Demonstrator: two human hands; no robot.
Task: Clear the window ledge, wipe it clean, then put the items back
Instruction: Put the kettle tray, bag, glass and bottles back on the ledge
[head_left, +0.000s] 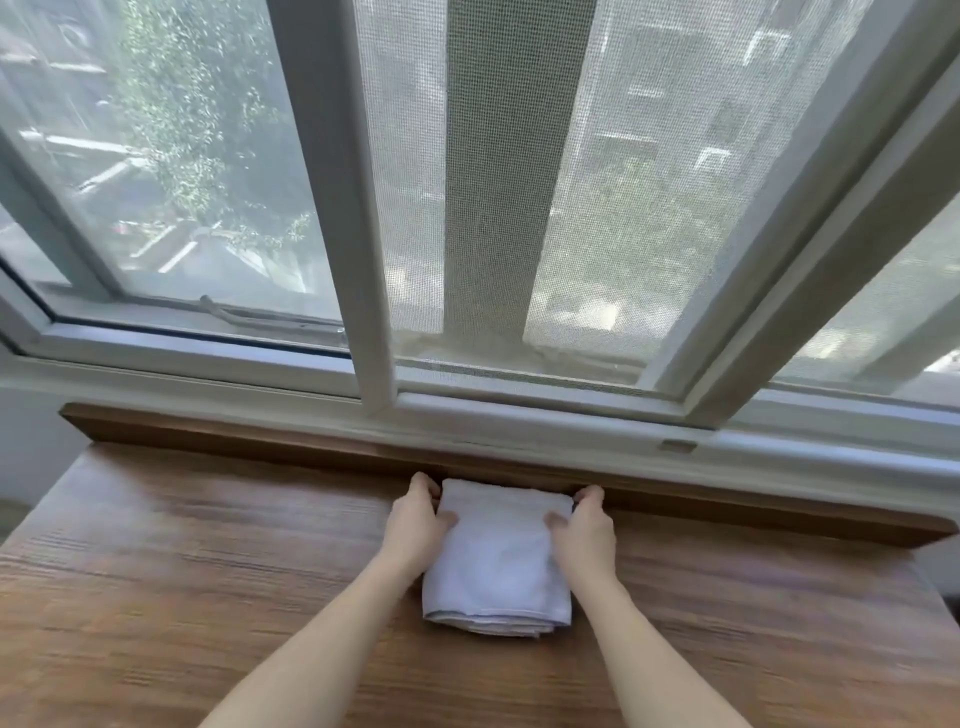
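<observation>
Two hands are gripping a folded white towel by its far corners, the left hand and right hand each pinching thumb over cloth. The towel is lying at the desk's far edge, touching the wooden ledge. Wiping seems about to begin; the next move calls for lifting the cloth onto the ledge. Beyond, a white-framed window with mesh screen is letting in daylight.
</observation>
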